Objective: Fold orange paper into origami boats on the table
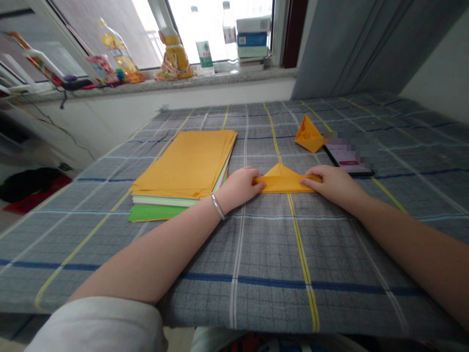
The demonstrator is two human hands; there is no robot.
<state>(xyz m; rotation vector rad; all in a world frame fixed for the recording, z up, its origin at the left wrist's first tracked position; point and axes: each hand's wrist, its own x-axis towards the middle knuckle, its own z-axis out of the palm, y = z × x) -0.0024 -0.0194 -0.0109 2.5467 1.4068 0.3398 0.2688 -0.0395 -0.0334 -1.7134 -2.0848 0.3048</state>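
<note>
Both hands hold a folded orange sheet of paper [280, 183] low over the checked cloth. It is a long flat strip with a shallow triangular peak on its far side. My left hand [242, 187] pinches its left end between thumb and fingers; a silver bangle circles that wrist. At the other end, my right hand [331, 182] is closed on the paper, thumb on top. Beyond it stands a folded orange paper shape [309, 136], pointed at the top. To the left lies a stack of coloured paper [186, 161], orange on top, with green and pale sheets beneath.
A phone or tablet [350, 157], partly blurred out, lies just past my right hand. Grey plaid cloth [267, 254] covers the table. On the windowsill [227, 76] stand bottles, a small carton and stacked boxes [252, 39]. A grey curtain [351, 49] hangs at the right.
</note>
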